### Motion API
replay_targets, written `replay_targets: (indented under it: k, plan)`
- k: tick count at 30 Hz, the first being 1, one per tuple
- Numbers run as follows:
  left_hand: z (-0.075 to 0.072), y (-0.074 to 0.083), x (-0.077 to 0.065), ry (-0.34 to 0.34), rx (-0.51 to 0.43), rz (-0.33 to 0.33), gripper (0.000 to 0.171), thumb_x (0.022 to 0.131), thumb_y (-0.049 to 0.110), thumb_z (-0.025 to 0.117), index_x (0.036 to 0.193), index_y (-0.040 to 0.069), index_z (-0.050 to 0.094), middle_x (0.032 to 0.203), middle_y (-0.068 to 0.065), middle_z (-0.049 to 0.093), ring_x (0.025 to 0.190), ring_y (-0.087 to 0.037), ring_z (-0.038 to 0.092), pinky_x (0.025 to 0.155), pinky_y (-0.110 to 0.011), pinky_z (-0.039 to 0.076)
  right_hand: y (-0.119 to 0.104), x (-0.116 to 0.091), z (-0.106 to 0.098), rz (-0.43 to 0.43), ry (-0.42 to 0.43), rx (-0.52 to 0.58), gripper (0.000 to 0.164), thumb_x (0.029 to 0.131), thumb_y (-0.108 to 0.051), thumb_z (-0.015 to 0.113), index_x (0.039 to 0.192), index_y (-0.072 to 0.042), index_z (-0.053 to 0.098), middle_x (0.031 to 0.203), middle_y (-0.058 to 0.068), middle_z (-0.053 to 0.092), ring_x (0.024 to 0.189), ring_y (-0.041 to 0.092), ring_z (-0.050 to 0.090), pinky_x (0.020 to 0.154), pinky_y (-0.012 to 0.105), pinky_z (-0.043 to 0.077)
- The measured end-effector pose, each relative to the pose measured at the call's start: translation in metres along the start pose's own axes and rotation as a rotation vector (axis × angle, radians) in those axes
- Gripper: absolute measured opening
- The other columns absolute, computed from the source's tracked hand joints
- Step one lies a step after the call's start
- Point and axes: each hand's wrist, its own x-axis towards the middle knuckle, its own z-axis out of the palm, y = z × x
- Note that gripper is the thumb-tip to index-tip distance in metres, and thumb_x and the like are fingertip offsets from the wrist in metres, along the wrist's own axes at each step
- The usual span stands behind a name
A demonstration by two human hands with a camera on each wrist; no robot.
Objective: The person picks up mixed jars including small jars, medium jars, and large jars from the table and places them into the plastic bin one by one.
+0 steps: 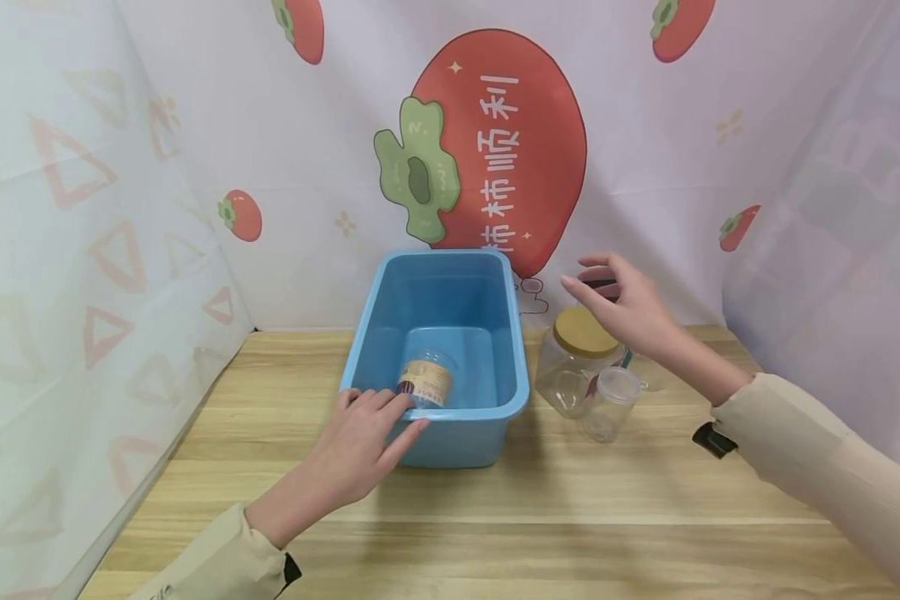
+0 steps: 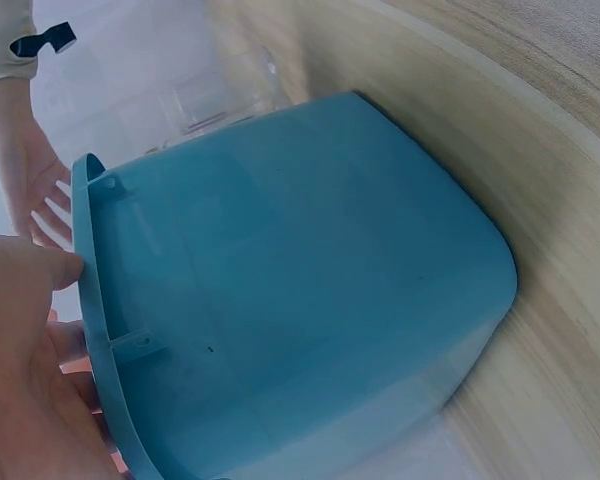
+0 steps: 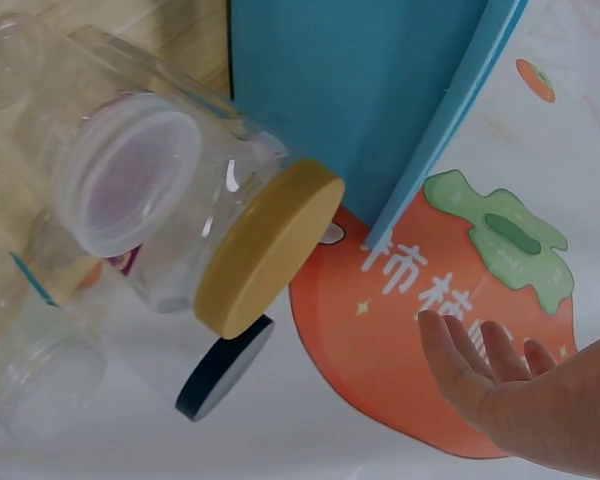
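Observation:
My left hand (image 1: 356, 450) grips the near rim of a blue plastic bin (image 1: 453, 443), thumb outside and fingers over the edge. Inside the bin, by its near wall, lies a clear jar (image 1: 425, 381) with a paper label. My right hand (image 1: 630, 307) is raised with nothing in it, fingers loosely bent, above the jars right of the bin. Below it stands a large clear jar with a gold lid (image 1: 585, 332). A small clear jar (image 1: 611, 404) with a translucent lid stands in front. Another jar, with a black lid (image 3: 225, 368), is mostly hidden behind the gold-lidded one in the head view.
Further clear containers, one of them a clear jar (image 3: 45, 385), stand among the jars on the right. The wooden table (image 1: 570, 533) ends at a fabric backdrop (image 1: 307, 275) printed with persimmons, and cloth walls rise on both sides.

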Motion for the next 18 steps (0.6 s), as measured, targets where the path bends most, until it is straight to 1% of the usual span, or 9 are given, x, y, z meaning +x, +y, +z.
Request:
replay_targets:
  k: [3,8,10,14,18]
  plan:
    - [0.000,0.000,0.000,0.008,0.006,0.004,0.027,0.104,0.037,0.066,0.108,0.011,0.071,0.093,-0.001,0.069,0.092,-0.024,0.066,0.090,-0.051,0.045,0.006,-0.006,-0.003,-0.001,0.012,0.000,0.060,0.107,-0.041,0.060,0.151,-0.002,0.046,0.142,0.025,0.060,0.126,0.046,0.062,0.105,0.059,0.049]
    - [0.000,0.000,-0.001,0.013,0.010,0.010,0.026,0.104,0.037,0.067,0.107,0.011,0.070,0.091,0.000,0.068,0.090,-0.023,0.065,0.088,-0.050,0.044,0.016,-0.014,-0.005,-0.013,0.042,-0.012,0.057,0.107,-0.042,0.059,0.147,-0.003,0.050,0.136,0.024,0.064,0.121,0.044,0.065,0.099,0.053,0.049]
    - [0.000,0.000,-0.001,0.011,0.009,0.008,0.026,0.104,0.037,0.067,0.106,0.011,0.070,0.091,0.000,0.068,0.089,-0.022,0.064,0.088,-0.049,0.044,0.020,-0.017,-0.005,-0.018,0.053,-0.019,0.056,0.107,-0.041,0.059,0.146,-0.002,0.051,0.135,0.025,0.064,0.120,0.045,0.065,0.098,0.055,0.049]
    - [-0.001,0.000,0.000,0.001,0.002,0.005,0.024,0.104,0.037,0.067,0.103,0.012,0.068,0.088,0.001,0.067,0.087,-0.022,0.063,0.088,-0.050,0.044,0.026,-0.023,-0.006,-0.028,0.071,-0.021,0.055,0.107,-0.039,0.060,0.145,0.000,0.051,0.133,0.028,0.064,0.120,0.049,0.064,0.099,0.062,0.049]
    - [-0.001,0.001,0.000,-0.010,-0.008,0.004,0.024,0.105,0.035,0.066,0.105,0.011,0.069,0.088,-0.001,0.067,0.087,-0.022,0.063,0.089,-0.051,0.044,0.033,-0.029,-0.005,-0.025,0.078,-0.022,0.054,0.108,-0.038,0.060,0.145,0.000,0.051,0.134,0.027,0.064,0.121,0.050,0.064,0.099,0.064,0.049]
